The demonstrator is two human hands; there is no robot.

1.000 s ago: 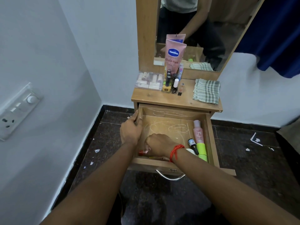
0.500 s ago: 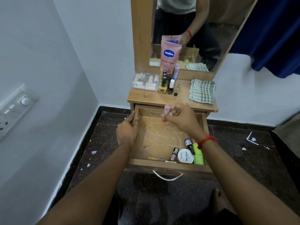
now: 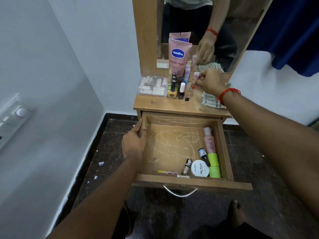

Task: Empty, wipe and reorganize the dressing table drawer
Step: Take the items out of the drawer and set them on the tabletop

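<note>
Showing open wooden drawer [image 3: 189, 182] w/ curved metal handle [image 3: 180, 192] nearest the viewer; scratched base mostly bare. Front-right corner holds: round white nail polish remover tub [image 3: 200, 168], lime-green cylindrical bottle [image 3: 214, 165] lying flat just beside it, small dark vial w/ blue label [image 3: 203, 154], pale pink slim bottle [image 3: 209, 140] along rt wall, small brownish glittery bottle [image 3: 186, 167], thin yellow-tipped stick [image 3: 166, 172] at front edge. Left hand [image 3: 134, 144] wrapped over drawer's left wall, fingers curled onto rim. Farther: wooden tabletop [image 3: 164, 106], where right hand [image 3: 211, 81], red thread at wrist, pinches small pink-and-white tube w/ red end [image 3: 195, 77] upright above surface, beside green checked cloth [image 3: 211, 100]. Behind: nail polish bottles [image 3: 177, 88], clear plastic box of small tubes [image 3: 152, 85], pink Vaseline tube [image 3: 178, 56], mirror [image 3: 207, 31]
</note>
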